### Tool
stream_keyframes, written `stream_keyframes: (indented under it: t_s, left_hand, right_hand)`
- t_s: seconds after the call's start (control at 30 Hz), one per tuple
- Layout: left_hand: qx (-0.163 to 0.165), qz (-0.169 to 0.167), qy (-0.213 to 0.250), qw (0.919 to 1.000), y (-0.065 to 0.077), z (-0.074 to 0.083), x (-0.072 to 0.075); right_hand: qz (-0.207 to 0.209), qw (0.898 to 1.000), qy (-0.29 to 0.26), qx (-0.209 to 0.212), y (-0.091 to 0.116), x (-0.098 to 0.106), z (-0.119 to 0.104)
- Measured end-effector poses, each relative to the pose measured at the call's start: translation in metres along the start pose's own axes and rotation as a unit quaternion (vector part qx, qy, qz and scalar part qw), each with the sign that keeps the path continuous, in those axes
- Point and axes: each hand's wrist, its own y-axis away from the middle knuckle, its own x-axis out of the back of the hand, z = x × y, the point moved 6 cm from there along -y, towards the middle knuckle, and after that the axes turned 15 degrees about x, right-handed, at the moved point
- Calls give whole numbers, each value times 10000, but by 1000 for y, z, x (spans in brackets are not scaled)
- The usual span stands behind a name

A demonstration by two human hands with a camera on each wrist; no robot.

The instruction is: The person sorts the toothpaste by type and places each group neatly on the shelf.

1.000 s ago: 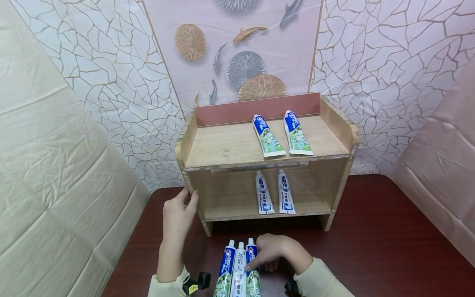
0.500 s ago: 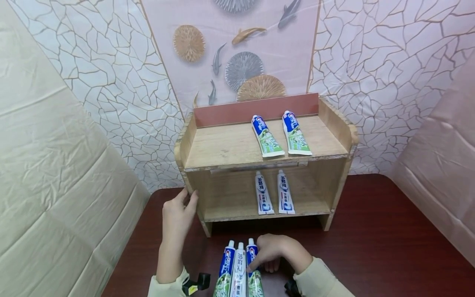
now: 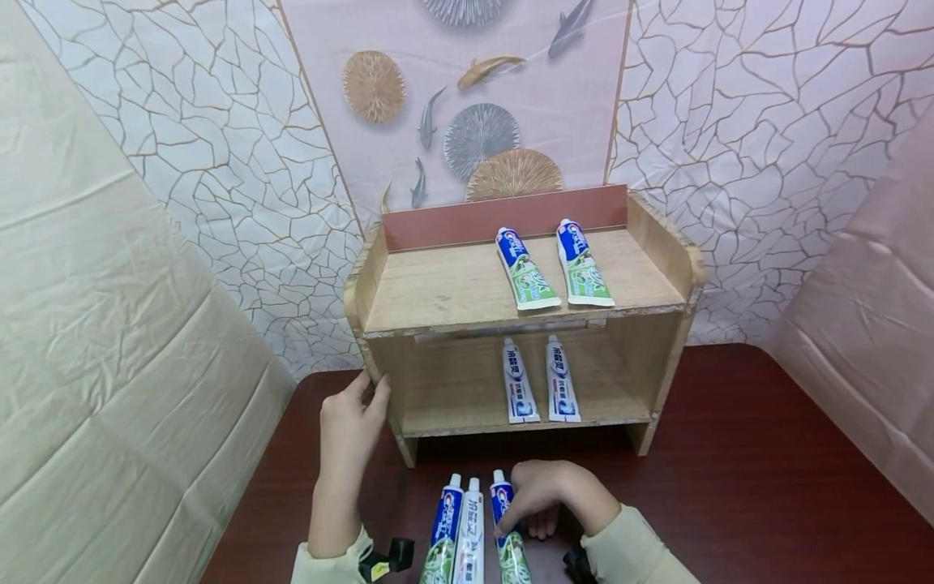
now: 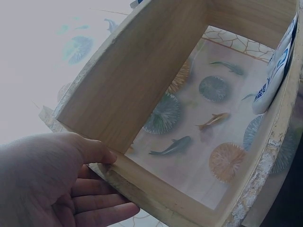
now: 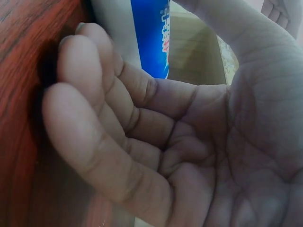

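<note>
My left hand (image 3: 353, 418) grips the left side panel of a small two-tier wooden shelf (image 3: 438, 284). In the left wrist view its thumb lies on the panel's inner face, the fingers outside. On the table in front lie toothpaste tubes side by side: a blue-green tube (image 3: 444, 527) and a white tube (image 3: 471, 531) close together. A little to their right, my right hand (image 3: 547, 496) pinches another blue-green toothpaste tube (image 3: 513, 556), thumb on its left side. In the right wrist view the curled fingers (image 5: 78, 61) reach down by the tabletop, and the blue tube shows beyond them.
Two blue-green tubes (image 3: 527, 272) lie on the upper tier, right of its middle. Below them, two white-and-blue tubes (image 3: 520, 381) lie on the lower tier. The dark red table (image 3: 766, 470) extends to both sides, with draped cloth (image 3: 131, 365) at left and right.
My right hand has shifted slightly right with the right-hand blue-green toothpaste tube, opening a gap beside the white tube. The left hand has stayed on the shelf.
</note>
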Motion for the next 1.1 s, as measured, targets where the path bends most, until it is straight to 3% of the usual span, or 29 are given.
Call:
stream_keyframes:
  t_s: [0.27,0.6,1.1]
  left_hand:
    - [28,-14,-18,10000,0,-1,0]
    - [57,-1,-16,10000,-1,0,0]
    - [148,-52,-31,9999,0,1,0]
  right_hand:
    - [25,9998,-181,57,-3,-1,3]
    - [306,9994,127,-14,-5,-1,0]
    - [263,9995,142,-90,-7,-1,3]
